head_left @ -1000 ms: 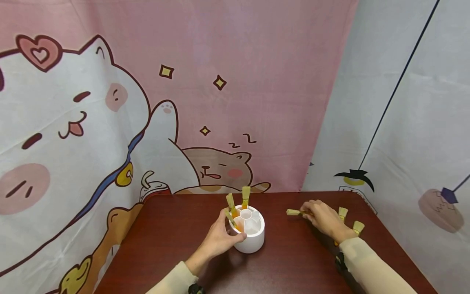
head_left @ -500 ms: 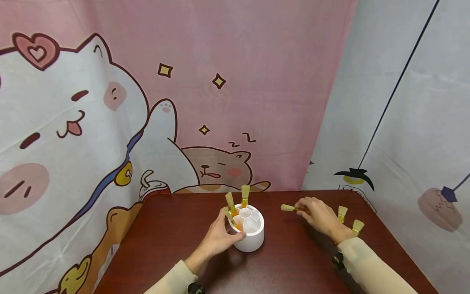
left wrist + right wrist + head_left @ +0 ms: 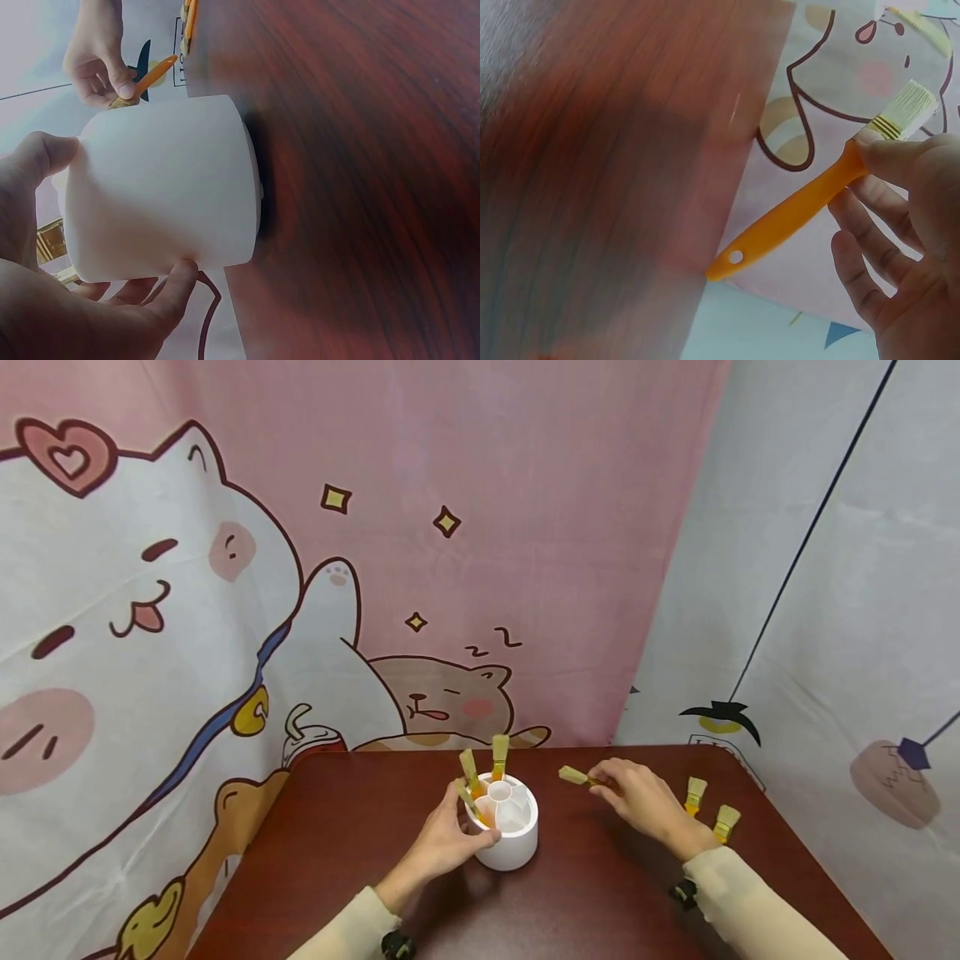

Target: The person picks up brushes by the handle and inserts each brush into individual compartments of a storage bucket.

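My left hand [image 3: 438, 843] grips a white round brush holder [image 3: 516, 850] from its left side, thumb at the near rim and fingers behind. Divided compartments and a round centre show in its top. Three paintbrushes stand bristles up in its left and back compartments, one of them a paintbrush [image 3: 500, 755] at the back. To the right, my right hand [image 3: 637, 795] pinches another paintbrush [image 3: 795, 214] near its metal band, above the table. Its pale bristles point left in the head view; in the right wrist view its orange handle hangs free.
Two more orange-handled paintbrushes lie on the right of the dark red table [image 3: 337, 827]: a farther paintbrush [image 3: 695, 793] and a nearer paintbrush [image 3: 725, 822], beyond the right forearm. A printed cartoon cloth [image 3: 540, 568] hangs behind the table.
My right hand has moved left and lifted the paintbrush towards the holder, baring more of the two brushes on the table. The left hand keeps its grip on the holder.
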Motion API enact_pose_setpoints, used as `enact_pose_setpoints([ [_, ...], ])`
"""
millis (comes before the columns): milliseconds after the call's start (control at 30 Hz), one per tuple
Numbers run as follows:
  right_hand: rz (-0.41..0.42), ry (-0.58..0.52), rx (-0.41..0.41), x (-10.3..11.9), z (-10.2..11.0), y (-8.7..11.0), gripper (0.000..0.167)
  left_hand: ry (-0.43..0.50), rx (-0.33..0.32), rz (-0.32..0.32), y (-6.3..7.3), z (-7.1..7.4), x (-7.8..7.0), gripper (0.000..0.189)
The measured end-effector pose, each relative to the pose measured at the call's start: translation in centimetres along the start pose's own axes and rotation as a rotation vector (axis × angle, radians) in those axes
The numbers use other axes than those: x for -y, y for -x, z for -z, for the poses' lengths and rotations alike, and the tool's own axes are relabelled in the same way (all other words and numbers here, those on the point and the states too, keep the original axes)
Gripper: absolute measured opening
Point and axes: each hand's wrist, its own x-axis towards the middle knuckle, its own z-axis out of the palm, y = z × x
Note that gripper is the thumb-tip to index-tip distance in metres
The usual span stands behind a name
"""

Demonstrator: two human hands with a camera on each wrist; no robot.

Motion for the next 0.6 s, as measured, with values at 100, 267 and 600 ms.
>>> enact_pose_setpoints([
  [100,0.001,-0.001,-0.002,0.6,0.1,-0.1,0.02,-0.003,0.002,0.003,0.0,0.0,0.2,0.1],
  [267,0.017,-0.015,-0.014,1.7,0.4,-0.2,0.02,-0.012,0.006,0.008,-0.2,-0.1,0.4,0.102],
  [600,0.052,-0.027,-0.044,3.6,0.8,-0.2,0.023,-0.015,0.003,-0.001,0.0,-0.1,0.4,0.099],
])
